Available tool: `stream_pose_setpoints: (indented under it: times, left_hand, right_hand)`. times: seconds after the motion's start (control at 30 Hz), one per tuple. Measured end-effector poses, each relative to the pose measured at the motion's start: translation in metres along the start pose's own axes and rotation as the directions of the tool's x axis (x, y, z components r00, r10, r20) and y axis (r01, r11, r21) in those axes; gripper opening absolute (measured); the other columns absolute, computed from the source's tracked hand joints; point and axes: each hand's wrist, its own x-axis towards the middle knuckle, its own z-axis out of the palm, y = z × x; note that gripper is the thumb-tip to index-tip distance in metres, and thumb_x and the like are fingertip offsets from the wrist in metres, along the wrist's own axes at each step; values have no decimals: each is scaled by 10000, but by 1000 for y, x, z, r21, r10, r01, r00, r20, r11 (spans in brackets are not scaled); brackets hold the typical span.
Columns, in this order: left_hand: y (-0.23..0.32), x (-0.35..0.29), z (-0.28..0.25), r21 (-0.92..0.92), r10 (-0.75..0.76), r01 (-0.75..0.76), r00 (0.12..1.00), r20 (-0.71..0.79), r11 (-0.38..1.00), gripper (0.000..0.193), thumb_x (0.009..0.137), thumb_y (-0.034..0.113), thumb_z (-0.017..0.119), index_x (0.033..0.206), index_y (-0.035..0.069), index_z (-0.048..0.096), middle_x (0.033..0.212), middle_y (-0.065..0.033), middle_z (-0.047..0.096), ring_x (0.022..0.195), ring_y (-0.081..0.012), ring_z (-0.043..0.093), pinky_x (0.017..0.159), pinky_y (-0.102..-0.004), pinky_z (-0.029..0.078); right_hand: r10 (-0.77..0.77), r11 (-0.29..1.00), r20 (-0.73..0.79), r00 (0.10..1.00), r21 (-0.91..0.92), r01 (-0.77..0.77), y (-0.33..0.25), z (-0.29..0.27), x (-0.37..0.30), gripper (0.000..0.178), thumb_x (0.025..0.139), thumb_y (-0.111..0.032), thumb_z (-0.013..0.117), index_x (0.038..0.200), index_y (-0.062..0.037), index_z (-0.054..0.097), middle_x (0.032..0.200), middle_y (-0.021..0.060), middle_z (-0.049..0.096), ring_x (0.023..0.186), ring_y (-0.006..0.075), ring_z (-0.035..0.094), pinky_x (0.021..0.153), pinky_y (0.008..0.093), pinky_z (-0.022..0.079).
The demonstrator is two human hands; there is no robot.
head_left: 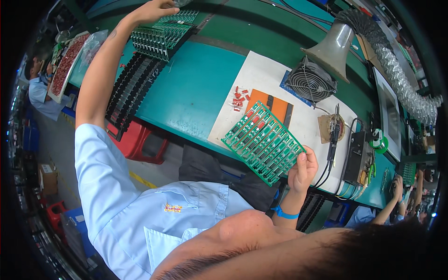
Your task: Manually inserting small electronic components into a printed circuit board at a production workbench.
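Note:
My right hand (302, 171), with a blue band on its wrist, pinches the right edge of a green circuit board panel (261, 142). The panel is tilted over the table's front edge, with rows of small parts and a few red components near its upper left corner. My left arm stretches far up to the left, and my left hand (158, 8) is at the top edge of the view, above a stand of several green boards (151, 42). Its fingers are curled beside a greyish, see-through thing, cut off by the frame. Loose red components (240, 99) lie beyond the panel.
Behind the panel, an orange plate (275, 109) lies on white paper (252, 65). A black fan (310, 81) stands below a funnel-shaped exhaust hood (329, 49). A soldering iron (333, 135) rests at right beside a solder spool (379, 141). Black racks (133, 88) and a red stool (140, 140) are left.

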Motion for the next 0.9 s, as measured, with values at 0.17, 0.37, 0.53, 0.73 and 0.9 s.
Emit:
stream_pose_setpoints:
  times: [0.17, 0.37, 0.53, 0.73, 0.9]
  left_hand:
    - [-10, 28, 16, 273, -159, 33, 876, 455, 961, 354, 813, 84, 722, 1101, 35, 523, 1083, -102, 618, 941, -318, 581, 855, -455, 467]
    - [40, 37, 21, 450, -362, 64, 699, 616, 891, 698, 653, -77, 787, 1288, 35, 519, 1246, -102, 638, 1071, -353, 630, 908, -484, 515]
    - [45, 45, -3, 449, -404, 136, 707, 580, 883, 800, 641, -98, 764, 1377, 72, 501, 1301, -99, 620, 1093, -352, 635, 923, -449, 530]
    - [5, 53, -22, 237, -38, -108, 843, 537, 966, 396, 747, 175, 728, 1101, 31, 623, 966, -121, 694, 813, -286, 622, 739, -410, 515]
    - [10, 51, -22, 250, -117, -26, 834, 540, 968, 373, 719, 156, 733, 1065, 41, 656, 937, -100, 709, 790, -292, 625, 757, -432, 520]
  right_hand:
    - [16, 1000, -1, 1000, 20, -16, -2, 2, -1, 233, 1013, -120, 538, 1160, 60, 546, 972, 126, 661, 772, 131, 613, 724, 218, 493]
    - [16, 1000, -26, 1000, 3, -16, 2, -2, -2, 239, 1009, -125, 547, 1160, 61, 549, 975, 126, 662, 776, 128, 611, 721, 214, 487]
    - [16, 1000, -45, 999, -7, -17, 3, -3, -1, 241, 1007, -125, 549, 1163, 59, 550, 975, 122, 663, 776, 125, 608, 718, 212, 484]
    - [18, 1000, -20, 1000, 6, -18, -1, 0, 0, 237, 1005, -117, 548, 1166, 57, 552, 974, 119, 662, 774, 124, 606, 717, 212, 484]
    - [16, 1000, -13, 1000, 12, -15, -1, 1, -1, 235, 1004, -112, 547, 1167, 57, 551, 975, 120, 662, 775, 124, 608, 718, 212, 485]
